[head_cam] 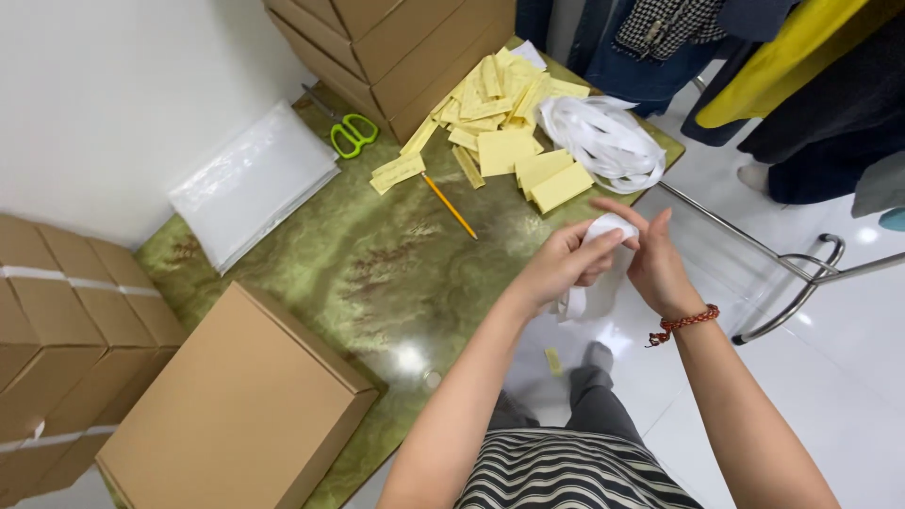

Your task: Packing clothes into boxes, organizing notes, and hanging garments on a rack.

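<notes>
My left hand (564, 264) and my right hand (655, 262) meet over the green marbled table's (368, 264) right edge. Between them they hold a white ribbon strip (603, 229), rolled around the fingers, with one end hanging down below my left hand. A red beaded bracelet (686, 322) is on my right wrist. Further back on the table lies a loose heap of white ribbon (603, 139) next to a pile of yellow paper slips (504, 118).
A yellow pencil (449, 205) and green-handled scissors (351, 132) lie on the table. A stack of clear plastic bags (250, 184) is at the left. Cardboard boxes stand at the back (396, 47), left (66, 330) and front (236, 405). A metal rack (782, 273) with hanging clothes stands at the right.
</notes>
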